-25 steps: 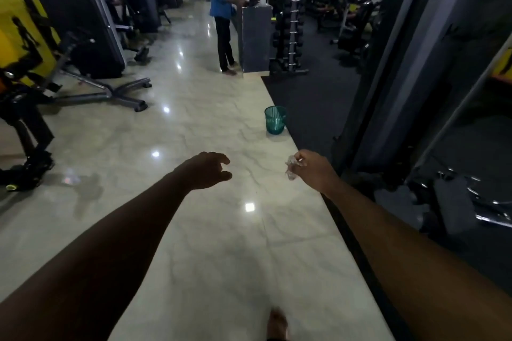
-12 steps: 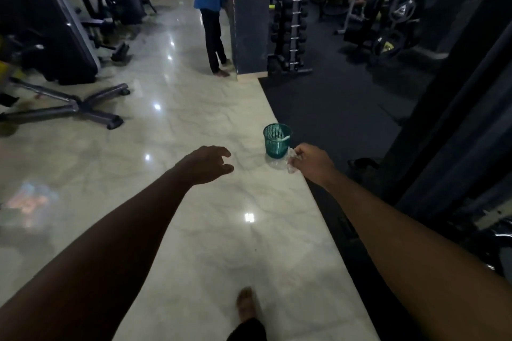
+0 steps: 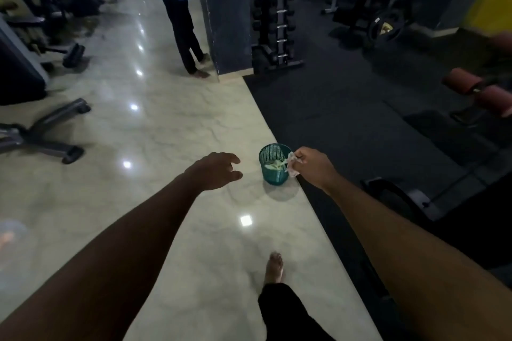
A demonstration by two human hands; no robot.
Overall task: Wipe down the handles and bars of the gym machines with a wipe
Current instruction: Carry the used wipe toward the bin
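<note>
Fingers (image 3: 300, 157) of right hand (image 3: 313, 169) pinch crumpled wipe (image 3: 291, 165) at right rim of green mesh bin (image 3: 270, 177), frame centre, left hand (image 3: 216, 170) loosely spread, empty; risk: light wipe, released off-centre, may miss onto dark mat (image 3: 346, 119) edging glossy marble floor (image 3: 166, 119) in a dim gym, dumbbell rack (image 3: 277, 8) upper centre.

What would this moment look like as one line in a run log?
right hand: pinches wipe near green bin | left hand: open, empty
</note>
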